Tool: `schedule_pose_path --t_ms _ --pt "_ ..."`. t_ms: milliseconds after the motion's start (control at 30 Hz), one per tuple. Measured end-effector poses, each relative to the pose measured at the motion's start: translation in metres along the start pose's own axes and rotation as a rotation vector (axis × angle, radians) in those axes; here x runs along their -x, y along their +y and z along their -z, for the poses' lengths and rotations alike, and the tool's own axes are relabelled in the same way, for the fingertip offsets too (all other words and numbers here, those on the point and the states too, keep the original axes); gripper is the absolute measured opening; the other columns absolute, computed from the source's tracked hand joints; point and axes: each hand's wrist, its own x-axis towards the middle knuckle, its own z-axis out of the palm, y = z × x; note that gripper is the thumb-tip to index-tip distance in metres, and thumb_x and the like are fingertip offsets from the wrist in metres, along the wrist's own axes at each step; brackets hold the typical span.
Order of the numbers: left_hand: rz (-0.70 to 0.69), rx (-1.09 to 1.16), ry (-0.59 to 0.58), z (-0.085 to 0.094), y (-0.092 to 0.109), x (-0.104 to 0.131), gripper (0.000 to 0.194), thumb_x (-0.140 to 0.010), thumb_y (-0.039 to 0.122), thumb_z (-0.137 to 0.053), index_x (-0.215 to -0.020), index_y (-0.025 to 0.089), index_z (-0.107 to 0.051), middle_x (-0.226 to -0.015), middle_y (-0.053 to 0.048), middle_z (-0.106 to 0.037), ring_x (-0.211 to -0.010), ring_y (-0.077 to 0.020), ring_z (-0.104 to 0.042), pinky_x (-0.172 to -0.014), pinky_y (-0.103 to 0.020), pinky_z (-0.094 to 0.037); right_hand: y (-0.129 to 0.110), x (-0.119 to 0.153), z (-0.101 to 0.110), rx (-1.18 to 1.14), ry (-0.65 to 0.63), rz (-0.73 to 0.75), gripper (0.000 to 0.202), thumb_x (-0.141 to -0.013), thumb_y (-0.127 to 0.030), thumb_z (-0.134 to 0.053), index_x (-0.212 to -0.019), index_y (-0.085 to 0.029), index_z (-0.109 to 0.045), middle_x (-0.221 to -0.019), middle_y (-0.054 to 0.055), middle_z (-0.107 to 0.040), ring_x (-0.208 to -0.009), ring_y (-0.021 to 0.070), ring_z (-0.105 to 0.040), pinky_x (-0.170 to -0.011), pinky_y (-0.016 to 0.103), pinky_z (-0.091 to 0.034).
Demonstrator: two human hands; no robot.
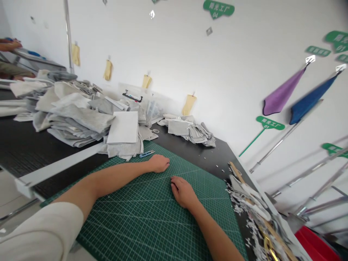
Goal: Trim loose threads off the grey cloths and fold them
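Note:
A green cutting mat point(136, 206) with a fine grid lies on the dark table. Over its far part is my left hand point(160, 163), its fingers curled in; whatever they may hold is hidden. My right hand point(182, 190) rests nearer and to the right, fingers bent together, with nothing visible in it. A gap of bare mat separates the two hands. Just beyond my left hand, small blue thread snips point(147, 154) lie at the mat's far edge, beside a white sheet point(123, 127) on grey cloth.
Piled grey cloth point(73, 116) covers the left back. A smaller cloth stack point(190, 130) lies near the wall. Scraps, a wooden strip and gold-handled scissors point(268, 244) line the right edge. Another person's arm point(9, 46) shows far left.

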Motion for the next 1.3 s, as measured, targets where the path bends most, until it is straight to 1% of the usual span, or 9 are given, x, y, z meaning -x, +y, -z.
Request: schedule_pose_path --t_ms 67,133,200,267,533,733,933,1300 --pt "0.000 -0.001 0.014 0.001 0.001 0.001 0.040 -0.090 0.041 -0.032 -0.100 0.019 -0.063 -0.094 -0.013 -0.069 -0.090 -0.0260 -0.064 -0.078 -0.038 -0.046 0.003 0.008 0.006 0.013 0.009 -0.024 0.028 -0.090 -0.022 -0.040 -0.108 -0.016 -0.061 -0.117 0.010 -0.061 -0.110 0.0172 -0.055 -0.099 0.033 -0.040" --pt "-0.002 -0.005 0.030 0.002 0.001 0.002 0.039 -0.090 0.041 -0.033 -0.098 0.019 -0.064 -0.091 -0.013 -0.069 -0.088 -0.0263 -0.065 -0.077 -0.039 -0.047 0.006 0.015 0.011 0.000 0.014 -0.089 0.031 -0.090 -0.024 -0.039 -0.110 -0.017 -0.061 -0.118 0.009 -0.061 -0.111 0.0176 -0.055 -0.099 0.033 -0.040" --pt "0.001 -0.013 0.047 0.002 0.002 0.002 0.039 -0.089 0.041 -0.033 -0.097 0.019 -0.065 -0.089 -0.013 -0.070 -0.085 -0.0273 -0.066 -0.075 -0.041 -0.048 0.009 0.019 0.013 -0.011 0.014 -0.140 0.033 -0.091 -0.026 -0.038 -0.112 -0.017 -0.061 -0.119 0.010 -0.061 -0.112 0.0187 -0.055 -0.100 0.034 -0.040" --pt "0.002 -0.021 0.059 0.003 0.001 0.003 0.038 -0.089 0.040 -0.034 -0.096 0.019 -0.065 -0.089 -0.013 -0.070 -0.085 -0.0276 -0.066 -0.074 -0.041 -0.049 0.012 0.020 0.013 -0.023 0.010 -0.160 0.034 -0.091 -0.028 -0.038 -0.114 -0.018 -0.061 -0.121 0.010 -0.060 -0.113 0.0195 -0.054 -0.101 0.035 -0.040" --pt "-0.003 -0.030 0.060 0.002 0.000 0.003 0.039 -0.089 0.040 -0.034 -0.096 0.018 -0.065 -0.089 -0.014 -0.069 -0.084 -0.0279 -0.066 -0.073 -0.041 -0.050 0.021 0.020 0.016 0.004 -0.041 -0.154 0.036 -0.091 -0.033 -0.038 -0.115 -0.020 -0.061 -0.125 0.008 -0.058 -0.117 0.0191 -0.052 -0.103 0.033 -0.037" --pt "-0.020 -0.022 0.066 0.001 -0.001 0.002 0.039 -0.089 0.040 -0.033 -0.096 0.018 -0.065 -0.090 -0.013 -0.069 -0.085 -0.0292 -0.066 -0.073 -0.044 -0.050 0.029 0.020 0.014 0.021 -0.008 -0.203 0.037 -0.091 -0.034 -0.038 -0.114 -0.019 -0.062 -0.124 0.008 -0.058 -0.117 0.0196 -0.052 -0.103 0.033 -0.037" --pt "-0.015 -0.018 0.063 0.000 -0.002 0.002 0.040 -0.089 0.040 -0.032 -0.096 0.018 -0.065 -0.090 -0.014 -0.069 -0.085 -0.0290 -0.065 -0.074 -0.043 -0.050 0.027 0.019 0.010 0.022 0.006 -0.208 0.036 -0.091 -0.033 -0.038 -0.111 -0.018 -0.064 -0.123 0.009 -0.059 -0.115 0.0206 -0.053 -0.103 0.035 -0.038" --pt "-0.008 -0.015 0.059 0.002 0.000 0.003 0.038 -0.089 0.039 -0.034 -0.096 0.018 -0.065 -0.090 -0.013 -0.069 -0.086 -0.0272 -0.066 -0.075 -0.041 -0.050 0.024 0.020 0.013 0.007 0.022 -0.213 0.035 -0.091 -0.032 -0.037 -0.109 -0.019 -0.064 -0.122 0.009 -0.059 -0.115 0.0205 -0.053 -0.102 0.035 -0.038"
